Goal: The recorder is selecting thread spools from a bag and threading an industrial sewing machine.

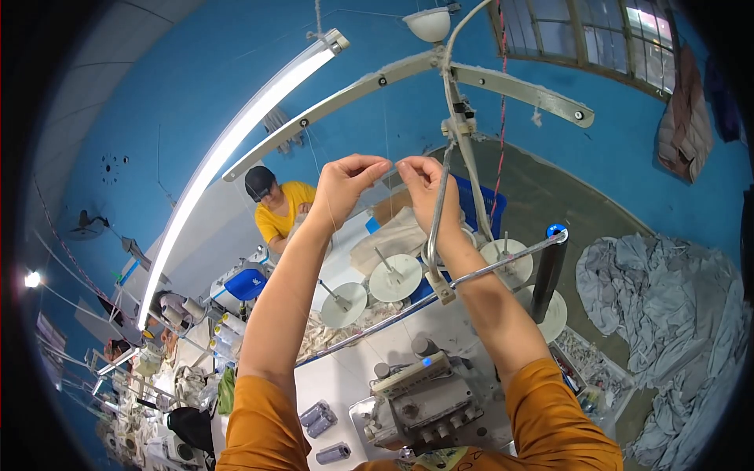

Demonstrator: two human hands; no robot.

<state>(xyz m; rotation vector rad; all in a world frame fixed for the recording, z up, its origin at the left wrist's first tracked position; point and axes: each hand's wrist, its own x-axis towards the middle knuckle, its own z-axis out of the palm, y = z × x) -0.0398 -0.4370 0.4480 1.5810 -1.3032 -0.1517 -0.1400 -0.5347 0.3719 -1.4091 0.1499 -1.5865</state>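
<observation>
Thread [390,171] pinched between raised hands [385,184], thread stand [463,157] behind, sewing machine [420,400] below

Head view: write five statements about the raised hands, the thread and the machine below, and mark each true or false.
1. Both hands are raised and pinch a thin thread between them. True: the left hand and right hand meet fingertip to fingertip in front of the thread stand.
2. The sewing machine sits below, between the forearms. True.
3. The round spool plates each carry a large cone of thread. False: the plates show only bare pins.
4. A heap of grey cloth lies on the floor to the right. True.
5. The person in the yellow shirt holds the thread too. False: that person sits apart, beyond the table.
</observation>
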